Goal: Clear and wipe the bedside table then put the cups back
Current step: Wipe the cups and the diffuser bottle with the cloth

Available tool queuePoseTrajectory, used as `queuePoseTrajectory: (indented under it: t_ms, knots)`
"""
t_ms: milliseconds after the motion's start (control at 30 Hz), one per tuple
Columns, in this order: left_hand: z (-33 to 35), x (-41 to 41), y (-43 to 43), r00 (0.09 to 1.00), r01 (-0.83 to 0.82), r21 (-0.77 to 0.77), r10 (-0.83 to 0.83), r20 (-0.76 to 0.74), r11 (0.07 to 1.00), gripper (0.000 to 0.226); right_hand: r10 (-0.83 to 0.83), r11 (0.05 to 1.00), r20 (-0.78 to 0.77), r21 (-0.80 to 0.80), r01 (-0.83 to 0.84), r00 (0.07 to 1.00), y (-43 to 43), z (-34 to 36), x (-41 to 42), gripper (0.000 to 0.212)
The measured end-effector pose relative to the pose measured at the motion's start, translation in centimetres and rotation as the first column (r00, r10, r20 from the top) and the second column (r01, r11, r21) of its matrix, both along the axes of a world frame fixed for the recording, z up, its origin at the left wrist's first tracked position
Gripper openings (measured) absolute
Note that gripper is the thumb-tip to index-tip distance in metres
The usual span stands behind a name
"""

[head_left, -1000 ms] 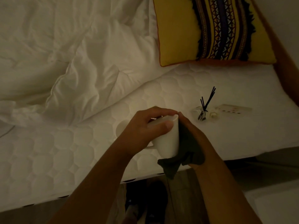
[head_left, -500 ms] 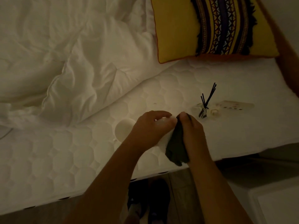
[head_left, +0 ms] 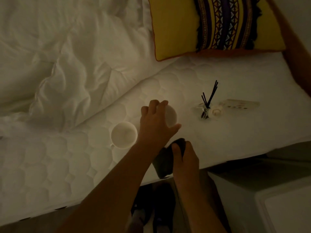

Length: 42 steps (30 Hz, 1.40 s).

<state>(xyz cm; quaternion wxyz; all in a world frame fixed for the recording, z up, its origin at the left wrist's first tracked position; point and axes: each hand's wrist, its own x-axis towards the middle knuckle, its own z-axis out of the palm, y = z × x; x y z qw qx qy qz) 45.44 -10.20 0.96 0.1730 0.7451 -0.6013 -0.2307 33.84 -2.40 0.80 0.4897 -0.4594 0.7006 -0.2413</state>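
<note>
My left hand (head_left: 156, 125) grips a white cup (head_left: 171, 117) from above, on or just over the quilted mattress (head_left: 67, 157). A second white cup (head_left: 124, 135) stands upright on the mattress just left of that hand, its mouth facing up. My right hand (head_left: 185, 158) is closed on a dark cloth (head_left: 164, 163) near the bed's front edge, a little below the held cup. The corner of the white bedside table (head_left: 284, 209) shows at the lower right.
A reed diffuser with black sticks (head_left: 207, 105), a small white round object (head_left: 216, 112) and a flat white remote (head_left: 240, 105) lie on the mattress to the right. A rumpled white duvet (head_left: 58, 61) covers the left. A yellow patterned cushion (head_left: 217, 24) sits at the back.
The cup was held between both hands against the cloth. My left hand has since carried it forward over the mattress, and my right hand with the cloth has drawn back from it.
</note>
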Motion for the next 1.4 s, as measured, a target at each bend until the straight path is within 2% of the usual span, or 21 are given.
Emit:
queuePoseTrajectory:
  t_ms: [100, 200, 367, 400, 467, 533, 567, 667, 733, 800, 867, 967, 1100, 1167, 1200, 1300, 1400]
  knots:
    - [-1.1, 0.0, 0.3, 0.989, 0.083, 0.057, -0.089, 0.119, 0.995, 0.086, -0.066, 0.995, 0.012, 0.081, 0.065, 0.998, 0.5, 0.1, -1.2, 0.034]
    - [-2.0, 0.2, 0.8, 0.986, 0.082, 0.111, -0.097, 0.133, 0.99, 0.084, -0.099, 0.988, 0.036, 0.125, 0.094, 0.994, 0.3, 0.1, -2.2, 0.03]
    - [-1.1, -0.3, 0.3, 0.971, 0.058, 0.19, -0.099, 0.217, 0.98, 0.091, -0.148, 0.985, 0.056, 0.094, 0.142, 0.987, -1.3, 0.3, -3.8, 0.041]
    - [-0.6, -0.5, 0.1, 0.969, 0.056, 0.184, -0.098, 0.229, 0.981, 0.09, -0.164, 0.983, 0.081, 0.096, 0.157, 0.983, -1.7, 0.4, -4.2, 0.041]
    - [0.6, -1.3, -0.7, 0.964, 0.117, 0.048, -0.125, 0.236, 0.992, 0.076, -0.228, 0.969, 0.15, 0.13, 0.209, 0.962, -2.3, 0.4, -5.5, 0.042]
    - [1.4, -2.2, -1.8, 0.973, 0.198, -0.118, -0.181, 0.142, 0.973, 0.059, -0.286, 0.953, 0.198, 0.163, 0.256, 0.938, -2.7, 0.5, -6.5, 0.042]
    - [1.5, -3.0, -2.6, 0.975, 0.22, -0.153, -0.212, 0.067, 0.963, 0.055, -0.313, 0.945, 0.218, 0.171, 0.28, 0.924, -2.9, 0.5, -7.2, 0.041]
    - [0.7, -6.2, -4.5, 0.965, 0.231, -0.074, -0.238, -0.113, 0.97, 0.056, -0.378, 0.923, 0.238, 0.172, 0.344, 0.895, -3.0, 0.4, -9.0, 0.029]
    - [-0.7, -7.8, -5.2, 0.951, 0.187, 0.006, -0.179, -0.253, 0.982, 0.051, -0.425, 0.903, 0.238, 0.175, 0.392, 0.873, -2.8, 0.1, -10.2, 0.019]
    - [-1.8, -8.6, -5.3, 0.923, 0.133, 0.075, -0.096, -0.373, 0.988, 0.044, -0.454, 0.889, 0.234, 0.18, 0.42, 0.86, -2.7, 0.0, -10.8, 0.017]
    - [-2.5, -9.4, -5.5, 0.879, 0.065, 0.061, -0.028, -0.476, 0.996, 0.034, -0.465, 0.883, 0.234, 0.184, 0.431, 0.854, -2.6, -0.3, -11.6, 0.021]
    - [-2.4, -10.3, -5.8, 0.869, -0.051, -0.014, 0.038, -0.493, 0.999, 0.036, -0.474, 0.879, 0.232, 0.182, 0.441, 0.849, -2.8, -0.4, -11.9, 0.019]
    - [-2.9, -11.6, -6.4, 0.888, -0.077, -0.063, 0.039, -0.459, 0.995, 0.03, -0.489, 0.871, 0.25, 0.187, 0.454, 0.836, -3.6, -0.5, -11.5, 0.023]
    - [-3.4, -11.9, -6.5, 0.873, -0.093, -0.002, 0.081, -0.481, 0.996, 0.014, -0.47, 0.882, 0.256, 0.164, 0.441, 0.845, -4.1, -0.2, -10.9, 0.014]
    - [-3.5, -12.0, -6.6, 0.866, -0.094, 0.041, 0.102, -0.489, 0.995, 0.013, -0.459, 0.888, 0.255, 0.152, 0.434, 0.851, -4.4, 0.0, -10.7, 0.014]
    - [-3.5, -11.8, -7.0, 0.864, -0.091, 0.076, 0.117, -0.49, 0.993, 0.023, -0.403, 0.915, 0.221, 0.114, 0.386, 0.888, -4.9, 0.6, -10.7, 0.03]
    - [-2.1, -11.5, -7.2, 0.864, -0.075, 0.099, 0.114, -0.491, 0.992, 0.026, -0.326, 0.945, 0.166, 0.029, 0.326, 0.931, -5.4, 1.3, -11.2, 0.033]
